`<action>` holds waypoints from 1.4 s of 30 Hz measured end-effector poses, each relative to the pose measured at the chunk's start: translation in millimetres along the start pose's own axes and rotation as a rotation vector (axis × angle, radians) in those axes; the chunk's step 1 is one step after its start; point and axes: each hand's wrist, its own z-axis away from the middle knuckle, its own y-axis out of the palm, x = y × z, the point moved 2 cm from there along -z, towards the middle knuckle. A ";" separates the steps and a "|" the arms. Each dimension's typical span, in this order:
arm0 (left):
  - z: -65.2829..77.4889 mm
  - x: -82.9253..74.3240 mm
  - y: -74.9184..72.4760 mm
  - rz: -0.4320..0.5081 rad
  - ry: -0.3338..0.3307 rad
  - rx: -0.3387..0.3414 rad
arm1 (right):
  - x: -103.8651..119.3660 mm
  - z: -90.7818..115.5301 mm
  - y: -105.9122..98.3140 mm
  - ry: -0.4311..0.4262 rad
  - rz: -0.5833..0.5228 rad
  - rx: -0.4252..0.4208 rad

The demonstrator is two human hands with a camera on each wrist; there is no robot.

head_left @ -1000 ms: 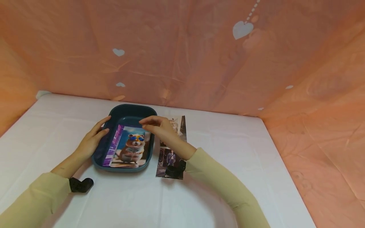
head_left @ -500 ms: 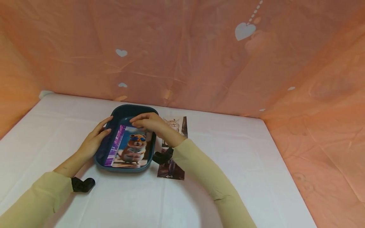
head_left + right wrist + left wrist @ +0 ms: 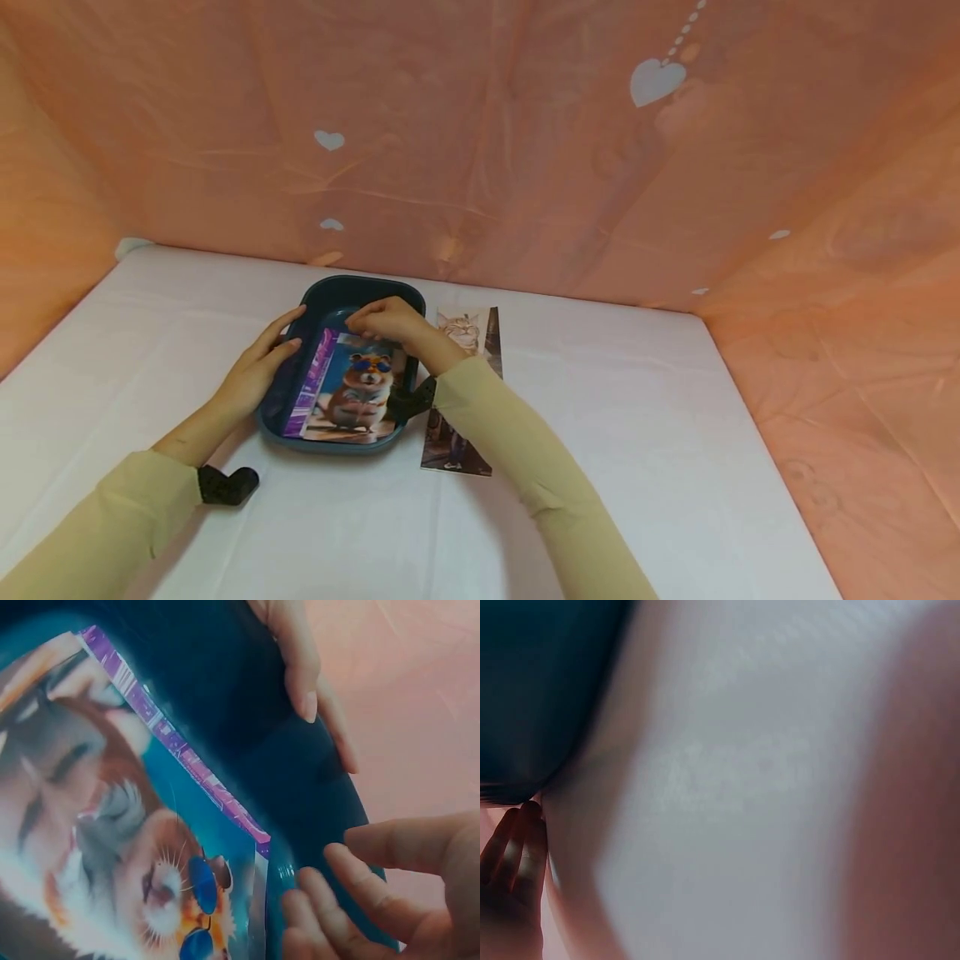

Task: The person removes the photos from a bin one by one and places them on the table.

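Note:
A dark blue tray (image 3: 360,289) with rounded corners rests on the table. In it lies a picture card (image 3: 362,398) of a hamster in sunglasses, with a purple-edged card (image 3: 309,383) showing beneath its left side. My left hand (image 3: 251,375) holds the tray's left wall, thumb over the rim, fingers (image 3: 514,859) outside. Over the tray's inside hovers my right hand (image 3: 393,321), close to the cards' far edge. In the right wrist view its fingers (image 3: 375,892) are loosely bent with nothing between them, near the purple card's corner.
Right of the tray, a cat picture (image 3: 461,329) and a darker picture (image 3: 456,457) lie on the white tablecloth (image 3: 600,400), partly covered by the right forearm. An orange cloth (image 3: 480,167) with hearts stands behind and at both sides.
My right hand has moved left and further over the tray, its fingers bending more. The left hand keeps its hold on the rim. The whole view has shifted slightly.

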 end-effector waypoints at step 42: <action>-0.6 1.4 -0.9 -0.008 0.013 0.003 | -1.4 -2.7 6.3 0.009 0.211 0.067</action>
